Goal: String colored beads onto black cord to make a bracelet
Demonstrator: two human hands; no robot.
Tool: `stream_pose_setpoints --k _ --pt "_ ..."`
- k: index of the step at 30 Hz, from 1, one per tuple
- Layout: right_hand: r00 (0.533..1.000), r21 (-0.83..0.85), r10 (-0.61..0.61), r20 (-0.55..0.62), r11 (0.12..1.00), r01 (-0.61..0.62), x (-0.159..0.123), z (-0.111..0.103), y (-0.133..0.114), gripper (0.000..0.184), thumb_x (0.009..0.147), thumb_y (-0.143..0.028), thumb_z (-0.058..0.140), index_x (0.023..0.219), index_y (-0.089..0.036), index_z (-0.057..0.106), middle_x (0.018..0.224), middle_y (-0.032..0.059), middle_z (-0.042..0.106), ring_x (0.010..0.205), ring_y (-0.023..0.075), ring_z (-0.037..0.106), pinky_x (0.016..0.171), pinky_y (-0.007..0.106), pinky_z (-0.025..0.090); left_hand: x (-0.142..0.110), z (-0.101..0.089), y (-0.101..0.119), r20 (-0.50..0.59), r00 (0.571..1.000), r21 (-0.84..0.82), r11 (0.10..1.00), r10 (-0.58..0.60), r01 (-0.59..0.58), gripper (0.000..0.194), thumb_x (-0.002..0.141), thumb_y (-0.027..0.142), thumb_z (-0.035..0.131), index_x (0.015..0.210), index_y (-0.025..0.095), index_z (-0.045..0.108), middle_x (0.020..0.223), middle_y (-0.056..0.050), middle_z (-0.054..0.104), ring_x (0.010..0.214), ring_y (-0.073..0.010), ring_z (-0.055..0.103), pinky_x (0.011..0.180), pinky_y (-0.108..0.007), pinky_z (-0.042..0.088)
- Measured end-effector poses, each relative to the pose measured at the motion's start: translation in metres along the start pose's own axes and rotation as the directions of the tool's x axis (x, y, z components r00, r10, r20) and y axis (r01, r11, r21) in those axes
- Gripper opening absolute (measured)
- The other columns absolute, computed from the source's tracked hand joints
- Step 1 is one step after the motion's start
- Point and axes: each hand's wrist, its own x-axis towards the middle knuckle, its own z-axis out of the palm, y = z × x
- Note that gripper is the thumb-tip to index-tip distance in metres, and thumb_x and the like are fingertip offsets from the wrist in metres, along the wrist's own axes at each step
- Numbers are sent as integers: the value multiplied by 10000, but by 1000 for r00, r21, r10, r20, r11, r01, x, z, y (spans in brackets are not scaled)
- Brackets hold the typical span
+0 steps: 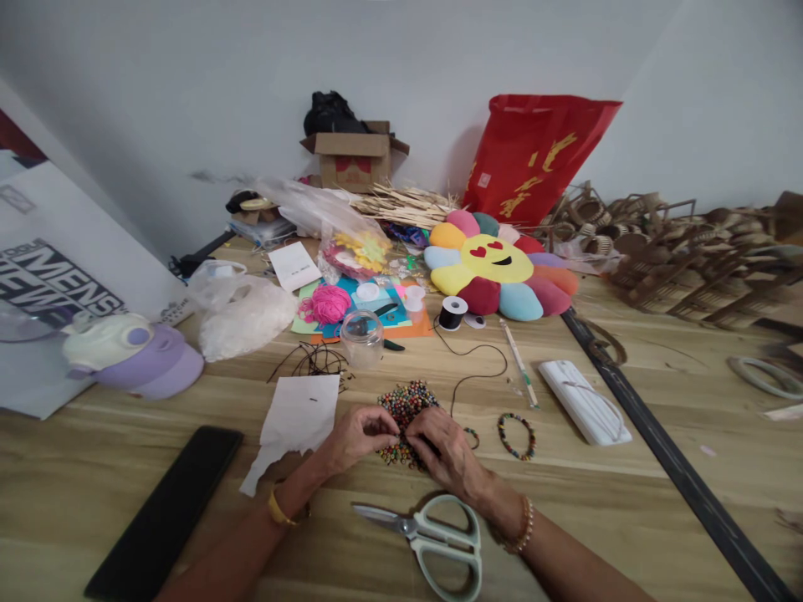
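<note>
A heap of small multicoloured beads [401,400] lies on the wooden table between my two hands. My left hand [362,435] is at the heap's left edge, thumb and forefinger pinched together; whatever is between them is too small to make out. Fingers bent, my right hand [447,447] pinches at the heap's right side, its fingertips close to the left ones. A black cord [480,376] runs from a spool [452,313] down to behind my right hand. Part of a beaded strand [472,437] shows beside that hand. A finished-looking bead bracelet [517,436] lies further right.
Scissors [432,535] lie in front of my hands, beside a black flat slab [166,510]. Torn white paper [301,410], cut cords and a clear jar [362,339] stand left. A white power strip [583,401], a flower cushion [502,266] and wicker baskets [690,259] are right.
</note>
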Motion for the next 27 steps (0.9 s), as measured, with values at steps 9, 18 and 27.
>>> stream_pose_setpoints --k 9,18,27 --pt "1000 -9 6 0 1000 -6 1 -1 -2 86 950 -183 510 932 -199 593 858 60 644 805 186 566 736 323 479 0 -1 -2 14 998 31 998 54 -55 227 680 333 760 733 120 704 685 -35 657 645 -140 561 614 -240 420" --pt "1000 -13 18 18 1000 -18 2 -1 -1 118 956 -186 499 898 -198 600 832 59 639 795 185 565 734 326 473 1 -2 -6 12 996 49 995 91 -91 190 700 304 746 759 125 718 721 -41 668 671 -144 568 626 -238 429" --pt "999 -17 17 31 1000 -16 0 0 1 112 958 -182 493 883 -200 574 827 49 625 792 181 548 731 313 458 0 0 0 4 999 27 998 54 -54 223 673 328 760 734 122 700 671 -31 658 635 -135 559 610 -234 427"
